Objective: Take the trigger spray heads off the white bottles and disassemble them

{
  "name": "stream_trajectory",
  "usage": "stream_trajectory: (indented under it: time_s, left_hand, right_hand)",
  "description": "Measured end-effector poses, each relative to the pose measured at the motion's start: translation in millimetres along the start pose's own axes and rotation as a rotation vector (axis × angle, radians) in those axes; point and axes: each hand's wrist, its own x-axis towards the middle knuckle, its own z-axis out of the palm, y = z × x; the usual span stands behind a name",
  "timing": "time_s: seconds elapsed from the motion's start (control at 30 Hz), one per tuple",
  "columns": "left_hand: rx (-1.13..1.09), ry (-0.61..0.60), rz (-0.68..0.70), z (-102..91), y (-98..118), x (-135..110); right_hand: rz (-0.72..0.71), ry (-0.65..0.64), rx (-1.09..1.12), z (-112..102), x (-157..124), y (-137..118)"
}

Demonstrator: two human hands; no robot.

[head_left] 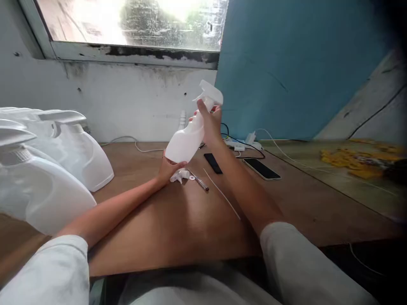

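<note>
A white spray bottle (186,142) is held up over the desk, tilted with its trigger head toward the upper right. My left hand (170,170) grips its base from below. Around the neck, just under the trigger head (210,92), my right hand (210,120) is closed. On the desk below the bottle lie a loose white trigger sprayer part (180,175), a small white ring (192,178) and a pen-like tool with a clear barrel (201,183). A thin white tube (222,195) rests to the right of them.
Several white spray bottles (85,156) stand at the left of the brown desk (178,237). A phone (262,168), a dark slab (213,163) and a power strip (251,143) with cables are to the right. Yellow material (349,161) lies far right. A wall and window (136,21) rise behind.
</note>
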Motion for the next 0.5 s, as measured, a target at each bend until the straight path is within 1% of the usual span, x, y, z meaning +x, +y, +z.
stream_trajectory:
  time_s: [0.07, 0.17, 0.23, 0.3, 0.37, 0.43, 0.5]
  left_hand:
    - [0.034, 0.026, -0.065, -3.2, 2, -1]
    - [0.013, 0.014, -0.117, -7.7, 2, 0]
    - [-0.053, -0.031, -0.131, -9.9, 0, 2]
    - [-0.126, -0.086, -0.154, -11.2, -2, 3]
    - [-0.172, -0.116, -0.174, -11.7, -3, 3]
    - [-0.189, -0.125, -0.191, -11.7, -3, 3]
    - [-0.190, -0.131, -0.208, -11.6, -3, 3]
  right_hand:
    - [-0.022, 0.022, -0.014, 3, -5, 2]
    - [-0.039, -0.015, -0.003, 6, -11, 1]
    - [-0.035, -0.096, 0.026, 6, -14, -4]
    - [-0.014, -0.220, 0.055, 5, -16, -9]
    - [0.000, -0.326, 0.083, 3, -17, -14]
    - [0.002, -0.365, 0.104, 3, -17, -17]
    - [-0.002, -0.343, 0.106, 3, -17, -16]
